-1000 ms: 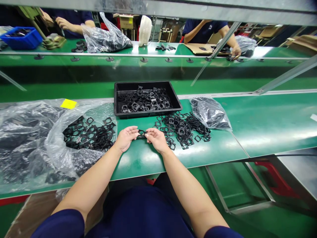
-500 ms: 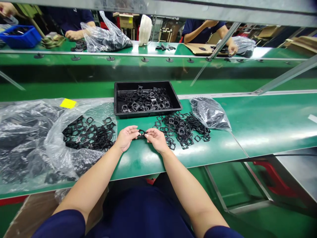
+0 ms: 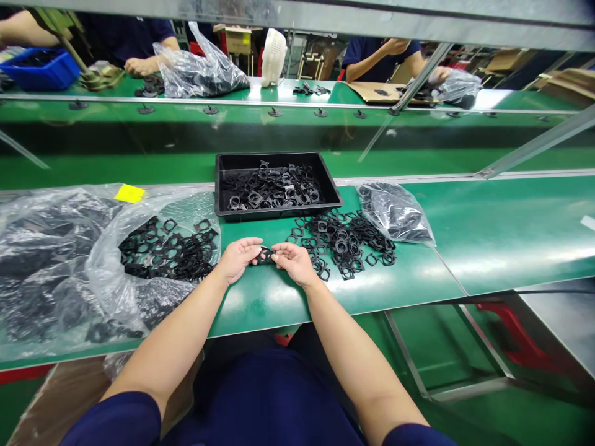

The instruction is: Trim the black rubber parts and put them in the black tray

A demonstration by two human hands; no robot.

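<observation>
A small black ring-shaped part (image 3: 265, 254) is held between my two hands, just in front of the black tray. My left hand (image 3: 238, 259) pinches its left side, and my right hand (image 3: 294, 261) grips its right side with thumb and fingers. Many similar black parts lie inside the black tray (image 3: 279, 215). To the right of my right hand spreads a loose pile of black rings (image 3: 341, 244). An open clear plastic bag (image 3: 105, 266) on the left holds more black parts (image 3: 162, 251).
A closed clear bag of black parts (image 3: 395, 214) sits right of the pile. Behind the tray runs a green conveyor surface (image 3: 176, 164), with a metal strut (image 3: 534, 142) at the right. People work across the far bench, near a blue bin (image 3: 41, 71) and a white fan (image 3: 273, 57).
The black part between my fingers has tilted so that its ring faces the camera more. Across the bench, a person's hand has moved onto a plastic bag at the right.
</observation>
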